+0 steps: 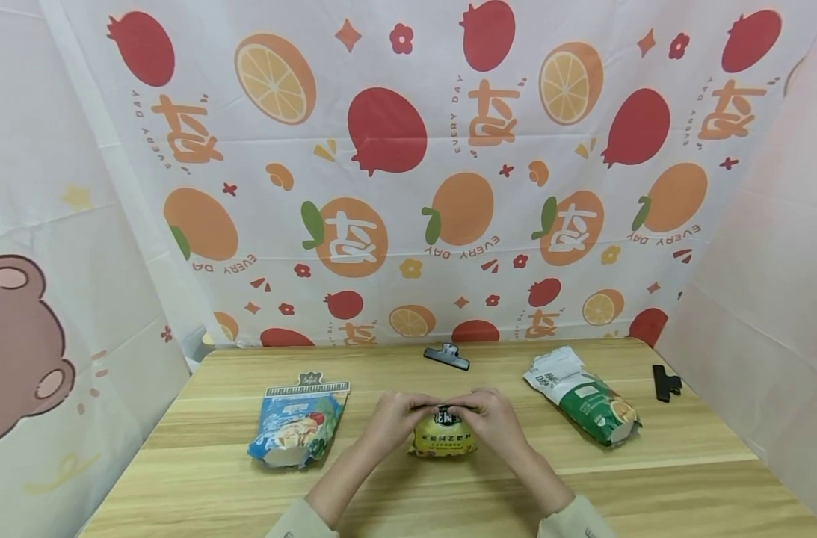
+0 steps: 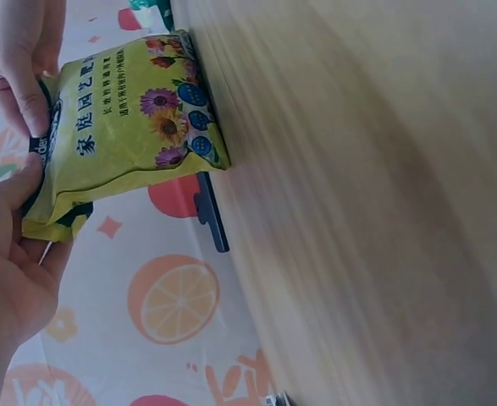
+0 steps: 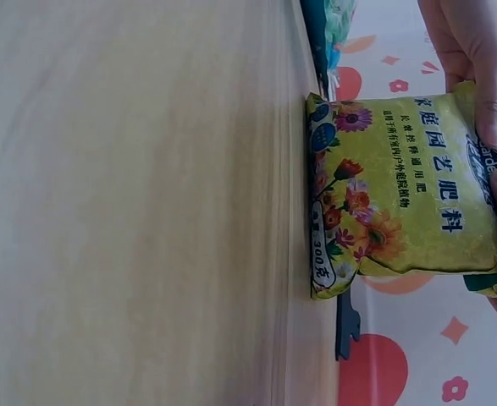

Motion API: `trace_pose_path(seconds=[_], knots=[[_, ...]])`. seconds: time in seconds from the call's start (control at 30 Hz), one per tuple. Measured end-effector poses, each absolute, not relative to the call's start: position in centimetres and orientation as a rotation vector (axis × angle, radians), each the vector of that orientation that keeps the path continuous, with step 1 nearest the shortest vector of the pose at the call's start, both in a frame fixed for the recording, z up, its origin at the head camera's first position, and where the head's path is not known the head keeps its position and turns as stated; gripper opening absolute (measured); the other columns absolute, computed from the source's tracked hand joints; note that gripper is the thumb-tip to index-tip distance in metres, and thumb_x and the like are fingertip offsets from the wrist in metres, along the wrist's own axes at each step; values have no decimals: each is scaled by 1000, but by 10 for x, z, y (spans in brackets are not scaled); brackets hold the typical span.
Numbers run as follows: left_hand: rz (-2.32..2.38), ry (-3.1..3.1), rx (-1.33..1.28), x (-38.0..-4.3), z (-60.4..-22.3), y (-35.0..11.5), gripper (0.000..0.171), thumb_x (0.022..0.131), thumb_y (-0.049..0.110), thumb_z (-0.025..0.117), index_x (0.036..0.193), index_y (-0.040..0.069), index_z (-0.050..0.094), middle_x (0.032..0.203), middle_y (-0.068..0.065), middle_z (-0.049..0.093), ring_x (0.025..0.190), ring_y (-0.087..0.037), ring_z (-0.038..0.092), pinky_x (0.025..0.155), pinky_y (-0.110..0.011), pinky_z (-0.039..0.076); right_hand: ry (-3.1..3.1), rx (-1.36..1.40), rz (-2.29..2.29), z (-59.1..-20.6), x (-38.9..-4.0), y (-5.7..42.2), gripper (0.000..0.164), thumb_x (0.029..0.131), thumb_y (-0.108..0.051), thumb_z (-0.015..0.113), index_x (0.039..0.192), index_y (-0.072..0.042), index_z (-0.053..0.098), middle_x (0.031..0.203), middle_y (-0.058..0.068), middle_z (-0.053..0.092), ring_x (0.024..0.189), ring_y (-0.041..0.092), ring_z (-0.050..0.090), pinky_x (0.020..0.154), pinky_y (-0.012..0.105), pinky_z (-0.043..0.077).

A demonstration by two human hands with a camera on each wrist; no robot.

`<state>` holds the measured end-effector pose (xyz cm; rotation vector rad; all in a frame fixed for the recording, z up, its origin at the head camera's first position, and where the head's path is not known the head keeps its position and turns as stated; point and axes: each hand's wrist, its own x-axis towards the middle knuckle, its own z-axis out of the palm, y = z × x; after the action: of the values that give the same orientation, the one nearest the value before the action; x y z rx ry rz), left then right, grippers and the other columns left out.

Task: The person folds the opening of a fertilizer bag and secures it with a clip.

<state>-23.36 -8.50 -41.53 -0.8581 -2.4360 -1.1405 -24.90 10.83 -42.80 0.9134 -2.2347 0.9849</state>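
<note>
A yellow bag of garden fertilizer (image 1: 445, 441) with printed flowers stands upright on the wooden table, in front of the person. At its top left corner the left hand (image 1: 395, 420) pinches the dark upper edge between thumb and fingers. The right hand (image 1: 494, 422) grips the same edge from the other side, thumb toward the person. Both wrist views show the thumbs pressing on the dark band of the bag (image 2: 117, 118), whose top is folded over behind. In the right wrist view the bag's flowered bottom (image 3: 337, 203) meets the tabletop.
To the left lies a blue bag (image 1: 294, 430) with a wide clip (image 1: 307, 382) across its top. A green and white bag (image 1: 586, 400) lies to the right, its top crumpled. One black clip (image 1: 447, 356) is behind the fertilizer, another black clip (image 1: 667, 382) near the right edge.
</note>
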Motion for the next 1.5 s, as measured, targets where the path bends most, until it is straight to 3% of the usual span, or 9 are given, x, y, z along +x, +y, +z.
trace_pose_path(seconds=[0.27,0.43,0.6,0.8,0.9,1.23,1.5], knots=[[-1149,-2426,-865,-233,-416,-86,12,82,2,66,93,3,72,88,-6,69,81,-15,66,69,-17,50,-2176,900,929,-431,-250,108,17,65,-7,80,80,-14,75,76,-6,69,73,8,62,72,34,49],[-1187,-2470,-849,-235,-415,-87,13,84,6,65,95,4,72,91,-6,69,84,-15,65,72,-19,50,-2285,925,1028,-427,-251,111,12,74,-11,76,85,-13,75,82,-6,69,77,8,63,71,29,50],[-1304,-2558,-841,-236,-417,-95,20,85,12,66,104,7,70,102,-4,67,96,-19,61,81,-30,49,-2470,907,1207,-428,-253,124,16,83,-21,68,97,-14,72,95,-7,68,90,11,62,79,31,50],[-1428,-2599,-781,-237,-420,-98,26,83,19,69,107,10,69,107,-4,65,101,-22,59,84,-37,48,-2522,894,1346,-431,-255,131,26,81,-31,68,102,-16,70,101,-6,66,97,16,60,86,40,46],[-1423,-2603,-746,-238,-421,-95,27,81,22,71,106,11,70,105,-3,66,100,-21,59,84,-36,48,-2523,915,1302,-431,-256,128,28,79,-33,70,102,-17,70,100,-8,66,96,14,60,85,39,47],[-1439,-2557,-714,-239,-427,-86,21,79,20,72,97,9,73,94,-2,69,93,-20,63,79,-32,50,-2508,800,1309,-432,-251,115,8,79,-17,73,86,-14,74,87,-7,68,84,12,63,75,30,50],[-1490,-2555,-624,-240,-427,-84,16,79,17,73,92,7,74,89,-3,69,89,-18,64,75,-26,51,-2430,755,1371,-432,-250,112,8,76,-7,74,83,-10,75,82,0,69,80,15,65,69,26,52]])
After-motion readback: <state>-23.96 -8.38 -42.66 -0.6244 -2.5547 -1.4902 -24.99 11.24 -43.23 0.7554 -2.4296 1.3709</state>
